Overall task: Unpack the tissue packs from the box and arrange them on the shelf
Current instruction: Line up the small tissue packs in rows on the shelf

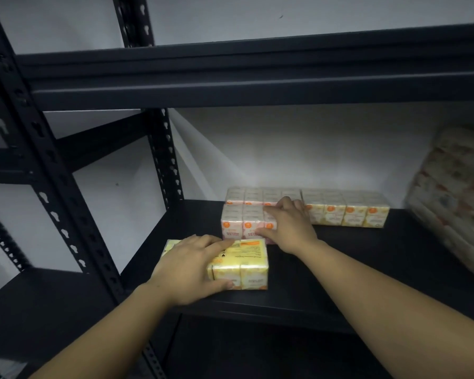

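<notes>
Directly under left hand [192,265]: yellow pack [246,265]

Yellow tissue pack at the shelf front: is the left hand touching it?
Touching. In the head view, the left hand lies over the yellow tissue pack, fingers across its top and thumb against its front face.
</notes>
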{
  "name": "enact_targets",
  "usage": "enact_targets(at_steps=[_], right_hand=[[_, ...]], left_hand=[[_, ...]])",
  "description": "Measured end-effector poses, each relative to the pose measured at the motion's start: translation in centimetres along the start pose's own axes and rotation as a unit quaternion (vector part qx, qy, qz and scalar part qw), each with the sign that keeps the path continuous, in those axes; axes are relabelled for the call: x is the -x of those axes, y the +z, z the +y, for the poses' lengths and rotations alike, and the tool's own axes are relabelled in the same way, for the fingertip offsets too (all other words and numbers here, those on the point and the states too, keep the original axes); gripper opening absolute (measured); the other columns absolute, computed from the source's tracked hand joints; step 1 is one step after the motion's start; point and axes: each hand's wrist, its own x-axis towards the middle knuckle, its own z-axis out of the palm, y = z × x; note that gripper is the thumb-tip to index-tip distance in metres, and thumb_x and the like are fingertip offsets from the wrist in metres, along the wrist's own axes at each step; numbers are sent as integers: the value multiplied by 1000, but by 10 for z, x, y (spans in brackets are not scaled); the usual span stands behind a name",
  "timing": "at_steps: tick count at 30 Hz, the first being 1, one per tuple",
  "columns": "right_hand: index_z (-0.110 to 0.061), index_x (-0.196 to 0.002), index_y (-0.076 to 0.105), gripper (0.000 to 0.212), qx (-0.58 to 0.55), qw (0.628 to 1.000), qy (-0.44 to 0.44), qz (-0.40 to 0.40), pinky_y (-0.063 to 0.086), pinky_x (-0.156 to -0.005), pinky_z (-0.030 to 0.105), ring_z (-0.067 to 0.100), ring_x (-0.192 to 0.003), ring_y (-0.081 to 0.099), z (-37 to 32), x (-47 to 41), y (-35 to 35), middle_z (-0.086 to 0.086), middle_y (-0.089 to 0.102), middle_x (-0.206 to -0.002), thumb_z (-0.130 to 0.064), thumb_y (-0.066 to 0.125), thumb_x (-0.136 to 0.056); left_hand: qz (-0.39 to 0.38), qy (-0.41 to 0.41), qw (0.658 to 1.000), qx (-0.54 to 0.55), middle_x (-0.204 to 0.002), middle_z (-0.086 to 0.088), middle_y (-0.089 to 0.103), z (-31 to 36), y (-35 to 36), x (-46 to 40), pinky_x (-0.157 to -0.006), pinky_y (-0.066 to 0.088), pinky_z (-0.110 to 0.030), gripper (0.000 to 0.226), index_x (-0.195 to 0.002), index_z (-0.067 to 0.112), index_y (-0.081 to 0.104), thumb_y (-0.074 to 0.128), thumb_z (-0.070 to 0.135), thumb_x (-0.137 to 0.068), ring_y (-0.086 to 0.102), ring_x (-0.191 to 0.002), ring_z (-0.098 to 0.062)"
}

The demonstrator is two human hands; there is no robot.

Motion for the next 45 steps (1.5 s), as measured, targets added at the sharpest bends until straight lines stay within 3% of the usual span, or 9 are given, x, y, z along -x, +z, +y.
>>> enact_targets(at_steps=[24,31,36,42,45], right_hand=[[-35,-150,50,72,7,999,8,46,36,-104,38,20,-122,39,6,1,9,-4,48,-130,-69,63,-89],[-34,-153,47,75,4,999,5,33,35,-104,38,21,-123,39,7,0,5,-2,48,-133,-69,64,-89],[-29,-153,49,65,-70,996,-10,63,37,-105,37,18,-129,42,13,18,-9,-3,52,-141,-62,54,-97],[-24,-136,65,46,-183,981,16,65,44,-103,35,10,-123,49,33,59,-26,-10,58,-131,-52,59,-100],[-26,-127,71,41,-231,968,62,70,50,-98,36,7,-111,58,54,79,-34,-15,64,-118,-54,60,-98]], left_hand=[[5,3,1000,7,-150,22,43,-1,0,-8,-118,26,-30,89,-159,48,25,54,82,-82,41,-136,-5],[-7,-1,1000,4,-150,23,43,-3,2,-9,-114,36,-33,93,-160,48,23,51,85,-79,43,-133,-6],[-9,12,1000,10,-152,20,43,2,-1,-11,-118,29,-34,93,-160,46,23,57,80,-81,41,-137,-8],[-7,42,998,45,-154,16,45,42,3,-31,-121,27,-36,92,-158,42,30,68,72,-79,42,-141,-12],[-11,61,996,63,-154,14,48,69,6,-51,-120,30,-38,90,-155,41,35,72,69,-78,44,-140,-13]])
